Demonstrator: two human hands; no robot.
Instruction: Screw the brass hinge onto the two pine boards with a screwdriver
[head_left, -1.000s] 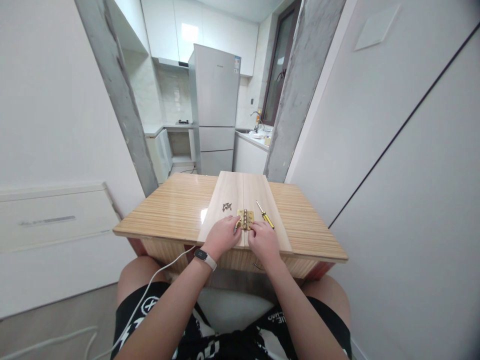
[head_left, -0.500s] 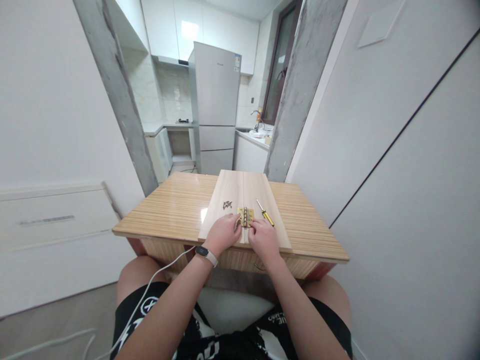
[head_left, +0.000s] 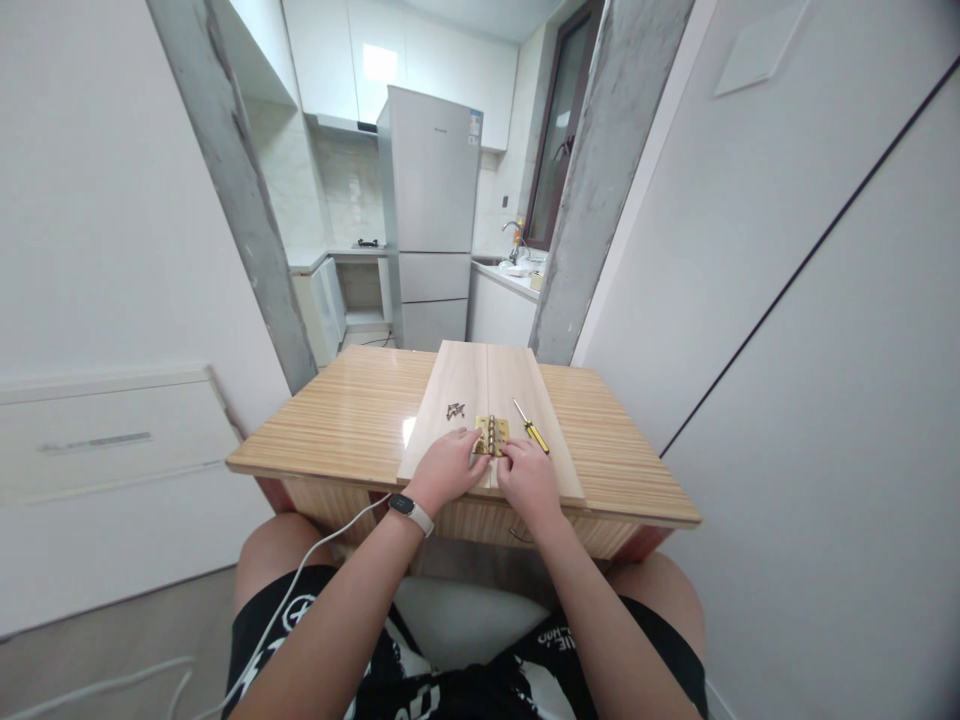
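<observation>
Two hands, left point(head_left: 450, 464) and right point(head_left: 529, 478), two boards point(head_left: 459, 375), one hinge point(head_left: 492, 434), one screwdriver point(head_left: 534, 433), one worktop point(head_left: 352, 400), and several screws point(head_left: 455, 411) too small to count.

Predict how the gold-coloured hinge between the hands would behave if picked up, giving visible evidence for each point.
The hinge may fold along its middle, since a barrel joins its two flat leaves. Each leaf would probably stay stiff, as it looks like metal plate. It may feel heavy for its size, judging by that metallic shine.
</observation>
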